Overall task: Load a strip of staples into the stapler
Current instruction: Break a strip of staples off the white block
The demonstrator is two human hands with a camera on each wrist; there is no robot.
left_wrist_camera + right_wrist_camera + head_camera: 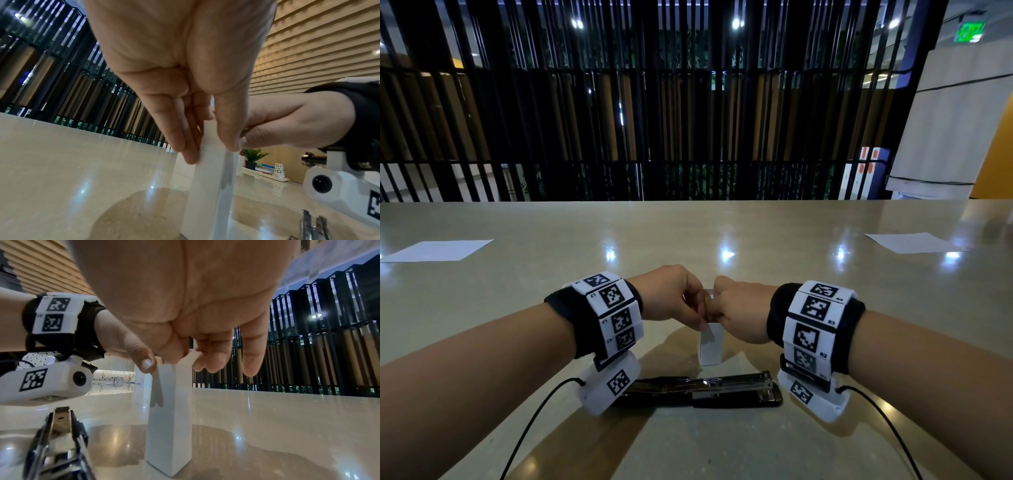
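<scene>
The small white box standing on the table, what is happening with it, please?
A person is opening the small white cardboard box, which stands upright on the glossy beige table. The left hand pinches the box near its top; the right hand pinches a top flap. The black and metal stapler lies opened flat, nearer the person, untouched. No staple strip is visible yet.
</scene>
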